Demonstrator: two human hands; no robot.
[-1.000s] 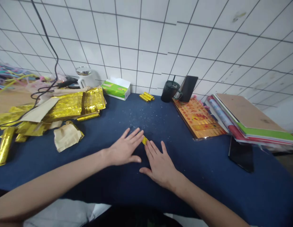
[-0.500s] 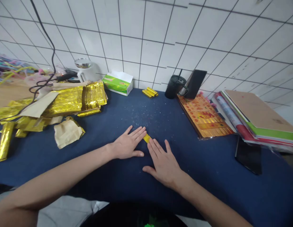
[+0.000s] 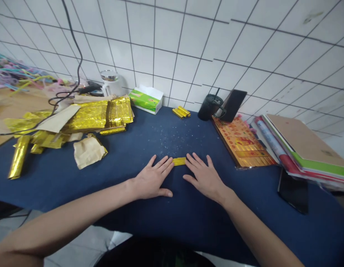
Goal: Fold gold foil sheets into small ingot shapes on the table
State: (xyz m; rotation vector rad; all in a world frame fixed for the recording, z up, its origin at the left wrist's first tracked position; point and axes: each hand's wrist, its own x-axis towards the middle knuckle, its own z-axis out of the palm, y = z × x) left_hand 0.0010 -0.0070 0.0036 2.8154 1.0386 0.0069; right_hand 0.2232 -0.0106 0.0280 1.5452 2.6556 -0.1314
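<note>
A small folded gold foil piece [image 3: 179, 161] lies on the dark blue tablecloth [image 3: 172, 218], between my two hands. My left hand [image 3: 154, 180] rests flat with fingers stretched out, its fingertips touching the piece's left end. My right hand [image 3: 204, 176] also lies flat and open, fingertips at the piece's right end. Neither hand grips anything.
A pile of gold foil sheets [image 3: 85, 118] and crumpled paper [image 3: 88, 151] lies at the left. At the back stand a tissue box [image 3: 145, 99], folded gold pieces [image 3: 181, 112], a black cup [image 3: 209, 106] and a kettle [image 3: 112, 83]. Printed sheets [image 3: 242, 142], stacked boards [image 3: 305, 148] and a phone [image 3: 293, 191] lie right.
The gold piece now lies level and shows more between the fingertips. My right hand has shifted right and forward; my left hand has barely moved. The camera view has tilted slightly.
</note>
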